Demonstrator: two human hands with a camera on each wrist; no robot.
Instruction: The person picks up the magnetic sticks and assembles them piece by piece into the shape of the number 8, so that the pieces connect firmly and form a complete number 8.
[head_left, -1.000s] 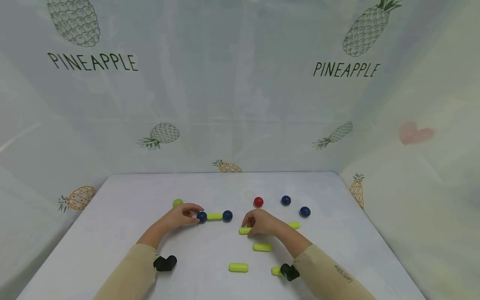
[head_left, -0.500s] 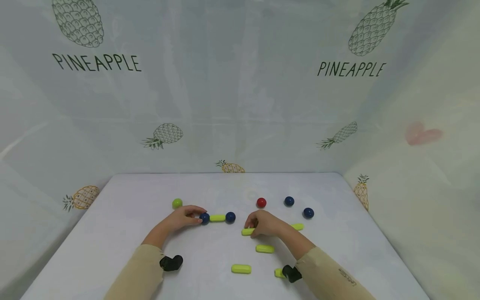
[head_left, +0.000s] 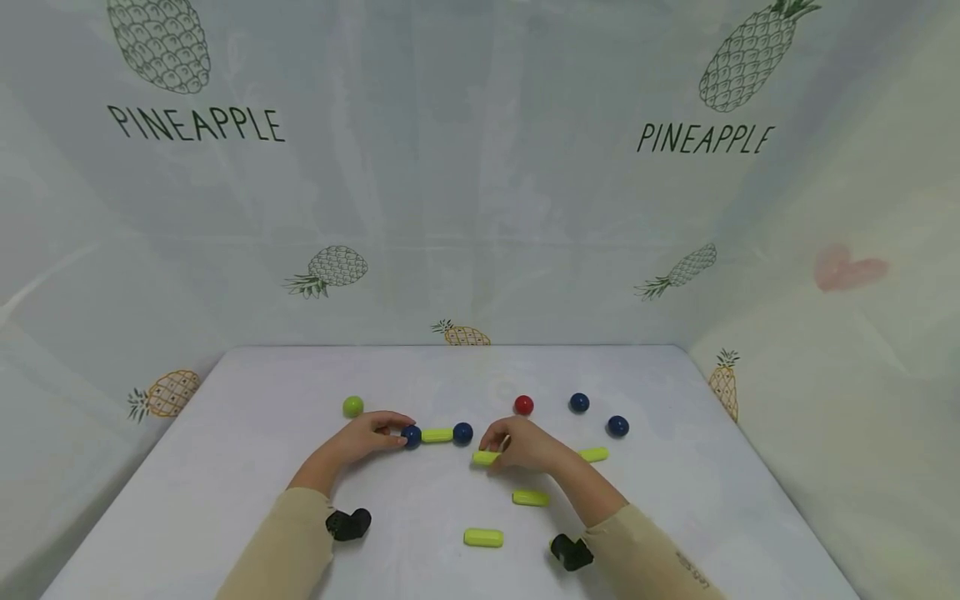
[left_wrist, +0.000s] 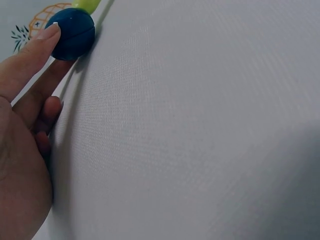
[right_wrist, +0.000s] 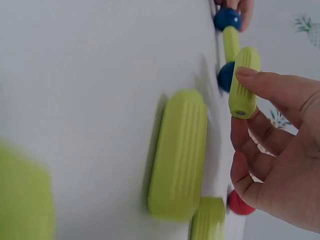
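In the head view, my left hand (head_left: 367, 437) pinches a dark blue ball (head_left: 411, 436) between thumb and fingers. That ball is joined to a yellow-green rod (head_left: 437, 435), with a second blue ball (head_left: 462, 433) at the rod's right end. Just right of this piece, my right hand (head_left: 525, 444) holds another yellow-green rod (head_left: 483, 458). The right wrist view shows this grooved rod (right_wrist: 245, 82) pinched by thumb and fingertips, raised off the table, with a small grey disc in its near end. The left wrist view shows my thumb on the blue ball (left_wrist: 72, 37).
A green ball (head_left: 353, 407) lies behind my left hand. Farther right are a red ball (head_left: 523, 405) and two blue balls (head_left: 579, 402). Loose rods (head_left: 530, 497) lie around my right forearm, one mostly hidden by the black wrist camera (head_left: 572, 552). A pineapple-print cloth hangs behind.
My right hand, holding the rod, has moved slightly left and away from the table, closer to the joined piece. My left hand keeps its pinch on the blue ball. The head view has shifted slightly.
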